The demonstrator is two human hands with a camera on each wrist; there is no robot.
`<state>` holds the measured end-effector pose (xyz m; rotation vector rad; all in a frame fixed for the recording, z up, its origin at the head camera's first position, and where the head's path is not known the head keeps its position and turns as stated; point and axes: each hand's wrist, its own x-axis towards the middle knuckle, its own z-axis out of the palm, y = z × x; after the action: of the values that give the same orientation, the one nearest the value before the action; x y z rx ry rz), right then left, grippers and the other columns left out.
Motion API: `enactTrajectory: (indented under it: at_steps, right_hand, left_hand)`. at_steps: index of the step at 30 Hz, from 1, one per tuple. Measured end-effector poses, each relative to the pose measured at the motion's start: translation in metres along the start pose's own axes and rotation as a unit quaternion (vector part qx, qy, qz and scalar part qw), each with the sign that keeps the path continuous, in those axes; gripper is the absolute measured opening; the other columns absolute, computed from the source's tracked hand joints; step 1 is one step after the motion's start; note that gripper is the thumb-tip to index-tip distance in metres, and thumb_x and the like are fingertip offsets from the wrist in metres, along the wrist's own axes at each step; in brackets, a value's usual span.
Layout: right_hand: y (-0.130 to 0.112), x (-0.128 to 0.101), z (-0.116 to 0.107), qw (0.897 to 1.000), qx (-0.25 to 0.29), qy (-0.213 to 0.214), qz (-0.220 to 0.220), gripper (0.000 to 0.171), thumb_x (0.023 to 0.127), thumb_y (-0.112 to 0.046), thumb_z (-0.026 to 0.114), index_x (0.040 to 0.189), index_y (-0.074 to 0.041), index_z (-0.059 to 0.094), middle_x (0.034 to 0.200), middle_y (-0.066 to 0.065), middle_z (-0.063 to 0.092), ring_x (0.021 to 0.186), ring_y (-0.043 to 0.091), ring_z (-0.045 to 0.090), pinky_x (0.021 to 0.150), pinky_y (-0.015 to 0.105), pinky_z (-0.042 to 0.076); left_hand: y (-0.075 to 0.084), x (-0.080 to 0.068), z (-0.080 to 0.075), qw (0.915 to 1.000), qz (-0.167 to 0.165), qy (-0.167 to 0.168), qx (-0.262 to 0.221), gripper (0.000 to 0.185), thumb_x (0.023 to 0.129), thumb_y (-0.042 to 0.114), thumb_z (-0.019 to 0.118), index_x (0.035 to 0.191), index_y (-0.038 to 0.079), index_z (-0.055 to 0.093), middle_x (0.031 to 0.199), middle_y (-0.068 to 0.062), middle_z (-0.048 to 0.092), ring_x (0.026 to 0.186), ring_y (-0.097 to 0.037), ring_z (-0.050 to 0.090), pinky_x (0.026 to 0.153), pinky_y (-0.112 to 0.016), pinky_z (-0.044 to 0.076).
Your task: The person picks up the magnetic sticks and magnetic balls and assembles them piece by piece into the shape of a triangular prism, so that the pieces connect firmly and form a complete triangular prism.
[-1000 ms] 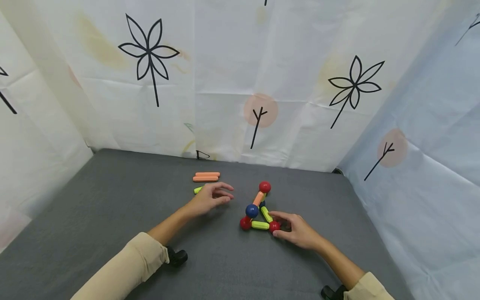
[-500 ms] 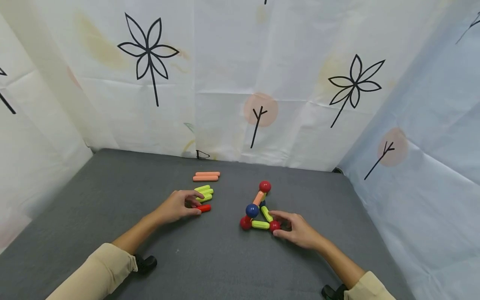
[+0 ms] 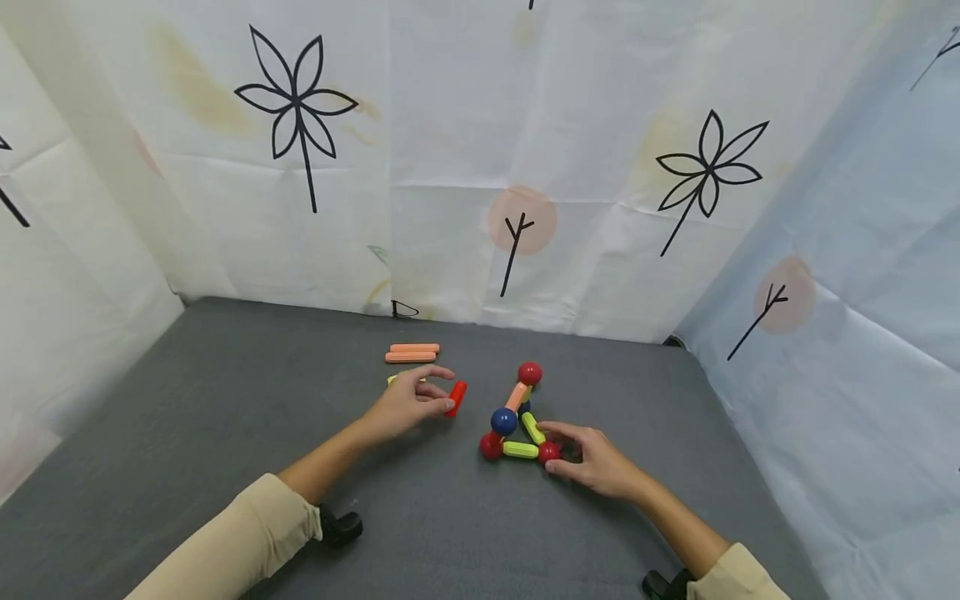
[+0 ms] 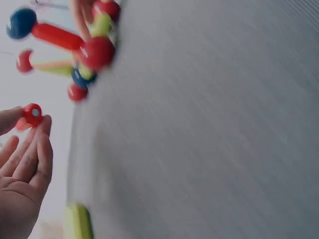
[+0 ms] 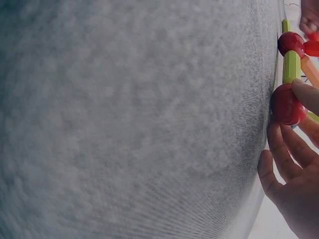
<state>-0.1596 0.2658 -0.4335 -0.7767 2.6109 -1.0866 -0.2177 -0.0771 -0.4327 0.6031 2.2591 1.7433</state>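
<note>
My left hand [image 3: 401, 407] pinches a red rod [image 3: 457, 398] between thumb and fingers, above the table. In the left wrist view the end of that red rod [image 4: 33, 114] faces the camera and shows a pale round tip. To the right stands a frame of balls and rods, with a blue ball [image 3: 504, 421] raised over a red ball [image 3: 491, 447]. My right hand [image 3: 596, 462] holds the frame's near right red ball [image 3: 549, 452] between thumb and fingers. A yellow-green rod [image 5: 291, 67] joins that ball to another red ball [image 5: 291, 45].
Two orange rods [image 3: 410, 357] lie side by side behind my left hand. Yellow-green rods [image 3: 392, 380] lie there too, mostly hidden by the hand. A printed white cloth [image 3: 450, 250] hangs behind the grey table [image 3: 247, 375].
My left hand went left to the loose rods, picked up the red rod, and has come back right with it. The right hand and the frame have stayed in place.
</note>
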Motion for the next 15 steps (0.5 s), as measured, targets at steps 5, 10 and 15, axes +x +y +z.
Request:
enactTrajectory:
  at_steps: [5, 10, 15]
  right_hand:
    - [0.000, 0.000, 0.000, 1.000, -0.001, -0.002, 0.011, 0.054, 0.092, -0.025, 0.073, 0.140, -0.005, 0.055, 0.125, 0.006, 0.065, 0.103, 0.015, 0.060, 0.081, 0.029, 0.049]
    - [0.000, 0.001, 0.000, 1.000, 0.003, -0.005, 0.008, 0.054, 0.093, -0.025, 0.072, 0.140, -0.005, 0.055, 0.125, 0.006, 0.066, 0.104, 0.016, 0.061, 0.080, 0.029, 0.049]
    - [0.000, 0.001, 0.001, 1.000, 0.005, -0.002, 0.002, 0.054, 0.093, -0.024, 0.072, 0.140, -0.005, 0.055, 0.126, 0.007, 0.066, 0.104, 0.016, 0.061, 0.081, 0.030, 0.050]
  left_hand:
    - [0.026, 0.018, 0.020, 0.9958, -0.004, -0.023, -0.089, 0.041, 0.095, 0.012, 0.068, 0.132, -0.001, 0.056, 0.104, -0.018, 0.073, 0.091, -0.024, 0.072, 0.085, -0.045, 0.057]
    - [0.038, 0.027, 0.035, 0.9921, -0.004, -0.059, -0.111, 0.040, 0.095, 0.012, 0.068, 0.132, 0.000, 0.056, 0.105, -0.017, 0.073, 0.093, -0.024, 0.072, 0.084, -0.042, 0.057]
    - [0.043, 0.030, 0.043, 0.9884, -0.036, -0.086, -0.120, 0.037, 0.096, 0.014, 0.068, 0.130, 0.001, 0.058, 0.109, -0.017, 0.073, 0.097, -0.025, 0.071, 0.087, -0.043, 0.056]
